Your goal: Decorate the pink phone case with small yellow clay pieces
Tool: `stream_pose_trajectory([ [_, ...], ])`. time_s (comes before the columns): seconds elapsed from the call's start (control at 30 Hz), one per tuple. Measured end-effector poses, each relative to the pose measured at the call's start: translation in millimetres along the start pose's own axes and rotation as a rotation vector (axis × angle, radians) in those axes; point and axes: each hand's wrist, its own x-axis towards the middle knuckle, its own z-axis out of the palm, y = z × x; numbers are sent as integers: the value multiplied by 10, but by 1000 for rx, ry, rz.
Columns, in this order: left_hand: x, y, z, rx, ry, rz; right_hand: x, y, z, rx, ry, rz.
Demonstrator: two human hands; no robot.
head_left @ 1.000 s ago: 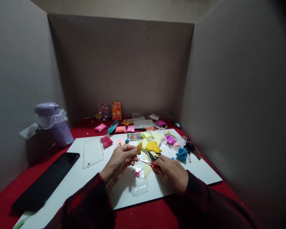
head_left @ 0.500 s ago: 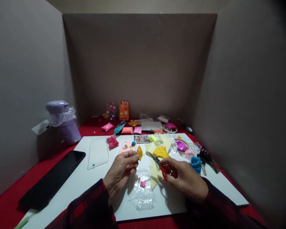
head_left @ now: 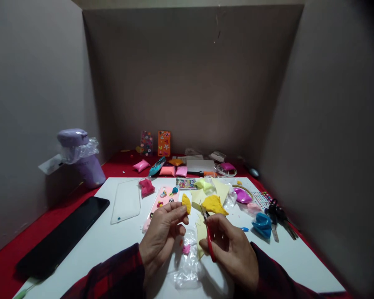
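Between thumb and fingers, my left hand (head_left: pixel 165 230) pinches a small yellow piece of clay (head_left: pixel 186 203) with curved edges. My right hand (head_left: pixel 232 245) grips small red-handled scissors (head_left: pixel 210 238), their blades pointing up and away, apart from the piece. Just behind the blades lies a larger flat sheet of yellow clay (head_left: pixel 215 205), over pale yellow paper (head_left: pixel 221 190). A pink phone case (head_left: pixel 166 195) with small decorations lies partly behind my left hand. Below the hands is a clear plastic bag (head_left: pixel 188 265) with a bit of pink clay (head_left: pixel 186 249) on it.
A black phone (head_left: pixel 65 232) and a clear phone case (head_left: pixel 126 202) lie at left, near a purple bottle (head_left: pixel 89 166). Keys (head_left: pixel 282 218) and a blue clay packet (head_left: pixel 262 225) are at right. Two decorated cases, one an orange case (head_left: pixel 164 143), stand at the back.
The scissors have turned more upright, and my right hand has moved slightly lower. My left hand still holds the yellow piece, a little further right. The view has shifted slightly.
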Motion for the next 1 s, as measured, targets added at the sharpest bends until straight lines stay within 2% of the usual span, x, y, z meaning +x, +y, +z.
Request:
stream_pose_trajectory([
  [0.27,-65,-38,8,-18,-12,-16,-33,-18,35,-154,-77,-2],
  [1.0,-116,-44,69,-60,23,-90,-61,-40,30,-55,-185,-14],
])
